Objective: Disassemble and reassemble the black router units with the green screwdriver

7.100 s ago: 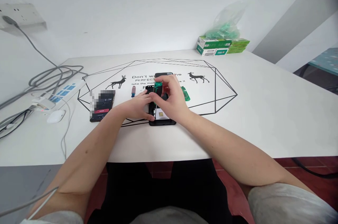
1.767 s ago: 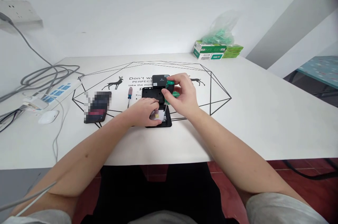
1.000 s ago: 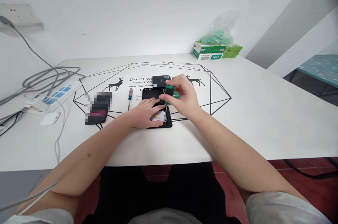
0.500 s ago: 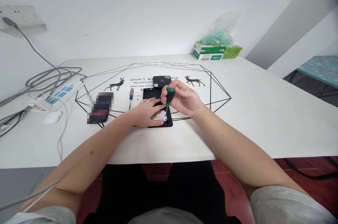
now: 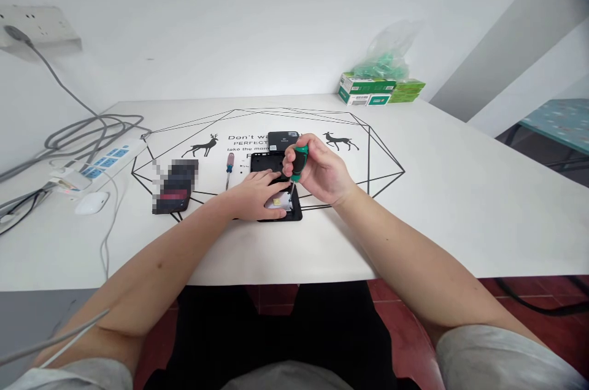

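My right hand [image 5: 321,170] is closed around the green-and-black handle of a screwdriver [image 5: 300,163]. Its shaft points down at the right part of a black device casing [image 5: 294,215] that lies on the table. Spread across the casing, my left hand [image 5: 257,195] rests flat with its fingers apart. A white-and-silver part with a yellow patch [image 5: 277,201] shows inside the casing beside my left thumb. Just behind lies a black rectangular block with small labels [image 5: 282,140], partly covered by my right hand. Where exactly the screwdriver's tip touches is too small to tell.
A second screwdriver [image 5: 229,170] lies left of the casing, near tiny dark bits [image 5: 242,165]. Farther left are a blurred dark phone-like object [image 5: 175,187], a white earbud case [image 5: 92,203] and a power strip [image 5: 110,160] with cables. Green-and-white boxes [image 5: 368,89] stand at the back right.
The screwdriver's handle has tilted a little to the right and up, with my right hand shifting slightly along. My left hand keeps its place on the casing.
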A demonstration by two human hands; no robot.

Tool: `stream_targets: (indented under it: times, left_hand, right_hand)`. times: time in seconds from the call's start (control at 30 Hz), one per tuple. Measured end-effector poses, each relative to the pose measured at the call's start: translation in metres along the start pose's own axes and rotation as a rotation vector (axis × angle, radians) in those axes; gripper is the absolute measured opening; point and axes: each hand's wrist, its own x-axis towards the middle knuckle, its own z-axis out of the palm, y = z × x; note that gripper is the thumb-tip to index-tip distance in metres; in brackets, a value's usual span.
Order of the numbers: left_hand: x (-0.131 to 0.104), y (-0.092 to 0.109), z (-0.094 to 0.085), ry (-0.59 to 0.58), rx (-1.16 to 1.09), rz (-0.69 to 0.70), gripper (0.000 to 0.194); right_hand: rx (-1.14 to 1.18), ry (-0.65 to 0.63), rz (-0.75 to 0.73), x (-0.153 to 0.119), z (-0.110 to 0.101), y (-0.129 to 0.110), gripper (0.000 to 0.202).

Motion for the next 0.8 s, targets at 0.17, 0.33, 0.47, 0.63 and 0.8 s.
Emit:
stream_targets:
  times: [0.17, 0.33, 0.47, 0.63, 0.8]
  left_hand:
    - [-0.0002, -0.0001, 0.0001, -0.008, 0.003, -0.007, 0.083]
    - [0.0002, 0.0003, -0.0002, -0.006, -0.012, -0.017, 0.084]
    - [0.0001, -0.0008, 0.0003, 0.0, -0.017, -0.014, 0.083]
    - [-0.0002, -0.0012, -0.0004, -0.002, -0.022, 0.0, 0.082]
    - [-0.0001, 0.0, -0.0014, -0.021, -0.02, -0.02, 0.082]
  right_hand:
    - [-0.075, 0.069, -0.086, 0.0013, -0.0025, 0.0038, 0.046]
    - [-0.038, 0.045, -0.059, 0.0029, -0.0013, 0.0038, 0.043]
    - [-0.081, 0.073, -0.098, 0.0023, -0.0008, 0.0049, 0.044]
    - [-0.088, 0.101, -0.131, 0.0011, 0.0008, 0.0037, 0.041]
    - [-0.067, 0.078, -0.107, 0.0018, 0.0027, 0.0028, 0.045]
